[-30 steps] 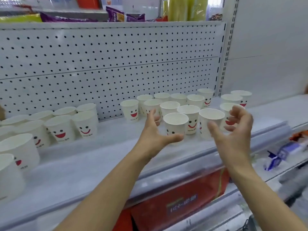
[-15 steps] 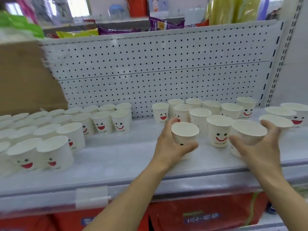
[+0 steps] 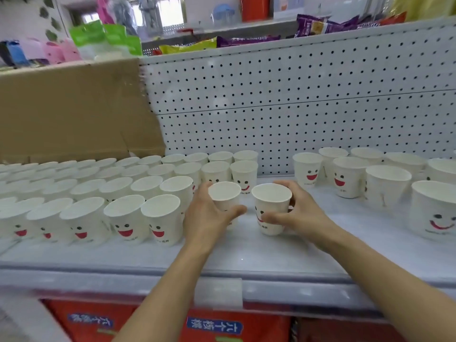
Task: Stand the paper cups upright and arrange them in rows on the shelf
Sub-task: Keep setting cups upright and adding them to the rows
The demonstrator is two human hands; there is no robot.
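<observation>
White paper cups printed with red smiling faces stand on a pale shelf (image 3: 246, 253). My left hand (image 3: 207, 215) wraps around one upright cup (image 3: 225, 193) at the right end of the rows. Beside it my right hand (image 3: 296, 215) grips a second upright cup (image 3: 271, 203). Neat rows of cups (image 3: 98, 193) fill the shelf to the left. A looser group of upright cups (image 3: 370, 176) stands to the right.
A white pegboard panel (image 3: 296, 99) backs the shelf. A brown cardboard box (image 3: 74, 109) rises behind the left rows. Snack bags (image 3: 246, 40) lie on the shelf above. Red packages (image 3: 222, 327) sit below the shelf's front rail (image 3: 222, 290).
Both hands took a cup each from the right group and carried them left to the end of the rows. The view has swung left, showing the rows and the box.
</observation>
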